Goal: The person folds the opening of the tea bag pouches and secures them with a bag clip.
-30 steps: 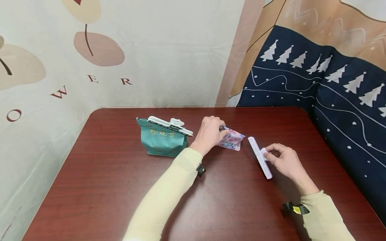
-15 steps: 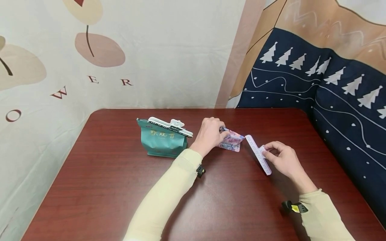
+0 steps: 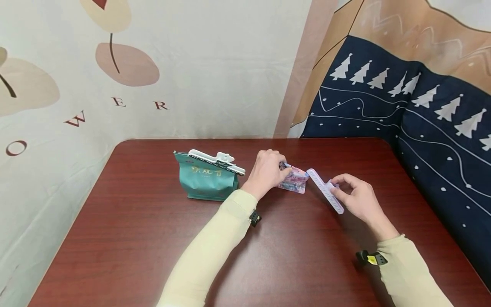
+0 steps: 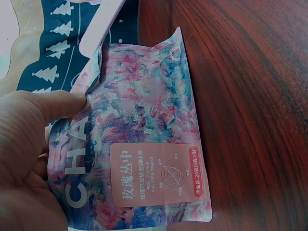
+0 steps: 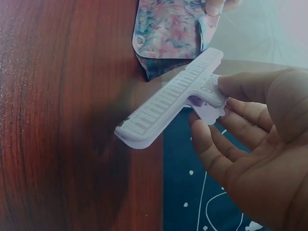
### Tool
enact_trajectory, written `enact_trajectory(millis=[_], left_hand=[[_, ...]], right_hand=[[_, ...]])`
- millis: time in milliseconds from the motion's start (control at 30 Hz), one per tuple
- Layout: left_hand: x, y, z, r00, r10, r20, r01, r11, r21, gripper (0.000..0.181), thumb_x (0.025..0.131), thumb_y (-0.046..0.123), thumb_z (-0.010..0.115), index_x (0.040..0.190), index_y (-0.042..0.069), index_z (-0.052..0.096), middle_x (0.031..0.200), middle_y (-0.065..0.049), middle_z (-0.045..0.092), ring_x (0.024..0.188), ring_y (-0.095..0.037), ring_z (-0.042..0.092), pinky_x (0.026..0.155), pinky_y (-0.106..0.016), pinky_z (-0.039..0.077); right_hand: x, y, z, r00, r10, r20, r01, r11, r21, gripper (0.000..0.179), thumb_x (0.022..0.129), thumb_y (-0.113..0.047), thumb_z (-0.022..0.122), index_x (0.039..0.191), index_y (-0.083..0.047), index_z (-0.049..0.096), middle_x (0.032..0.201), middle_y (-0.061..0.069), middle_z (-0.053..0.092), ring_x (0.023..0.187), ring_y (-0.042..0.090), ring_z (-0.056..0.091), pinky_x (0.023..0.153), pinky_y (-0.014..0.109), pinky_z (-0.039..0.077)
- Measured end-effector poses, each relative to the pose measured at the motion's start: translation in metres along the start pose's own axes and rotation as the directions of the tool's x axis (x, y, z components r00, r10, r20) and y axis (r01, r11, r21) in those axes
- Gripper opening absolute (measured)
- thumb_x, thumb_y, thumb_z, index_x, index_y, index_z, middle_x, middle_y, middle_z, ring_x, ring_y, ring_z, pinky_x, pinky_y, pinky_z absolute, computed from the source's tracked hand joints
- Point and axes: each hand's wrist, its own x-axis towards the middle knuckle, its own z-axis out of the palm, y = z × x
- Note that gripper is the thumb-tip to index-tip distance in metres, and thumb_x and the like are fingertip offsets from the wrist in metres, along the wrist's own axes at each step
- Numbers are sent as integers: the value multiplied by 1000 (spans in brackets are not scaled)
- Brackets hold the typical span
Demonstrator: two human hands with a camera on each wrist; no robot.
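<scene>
My left hand (image 3: 267, 171) pinches the upper edge of a pink and blue tea bag pouch (image 4: 139, 110), which stands on the table. In the left wrist view the thumb lies on the folded top of the pouch. My right hand (image 3: 358, 198) holds a lilac bag clip (image 5: 168, 98) by its handle, between thumb and fingers. The clip's long bar hangs slanted above the table, its far end close to the pouch's right corner; whether they touch I cannot tell. Left of my left hand stands a green pouch (image 3: 207, 181) with a white bag clip (image 3: 216, 161) across its top.
The dark red wooden table (image 3: 268, 264) reaches to a pale printed cloth (image 3: 215, 76) at the back. On the right a navy cloth (image 3: 441, 149) with white trees hangs along the table's edge.
My right hand has carried the lilac bag clip left and slightly up, nearer the pink and blue pouch. My left hand stays where it was on the pouch.
</scene>
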Motion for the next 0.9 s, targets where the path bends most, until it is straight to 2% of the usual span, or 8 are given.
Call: enact_trajectory(millis=[300,500,700,900], left_hand=[[0,0,0,1000,-6,-12,6,1000,-15,27,90,37,79,103,13,82,94,-2,74,92,-18,65,96,-40,48],[-1,0,2,1000,-21,1,21,1000,-19,30,90,37,79,106,13,81,97,-2,74,96,-19,64,99,-41,47],[0,2,1,999,-32,10,32,999,-21,32,90,39,79,108,12,81,99,-2,74,98,-18,63,102,-41,45],[0,4,1,999,-38,25,38,999,-16,35,89,41,80,109,13,80,99,-1,73,99,-18,63,103,-40,44]], right_hand=[[2,1,3,999,-51,-17,51,999,0,28,88,2,77,114,-4,68,105,21,73,81,30,69,68,15,49],[6,2,7,996,-89,-14,89,996,-1,35,86,5,76,120,1,66,106,23,72,84,33,69,71,13,47],[10,0,5,998,-48,30,48,998,-28,37,87,-1,77,123,2,68,111,25,72,83,33,69,70,24,53],[14,-4,3,997,-8,76,12,999,-51,35,88,-7,79,121,1,70,115,25,71,89,35,68,76,40,58]])
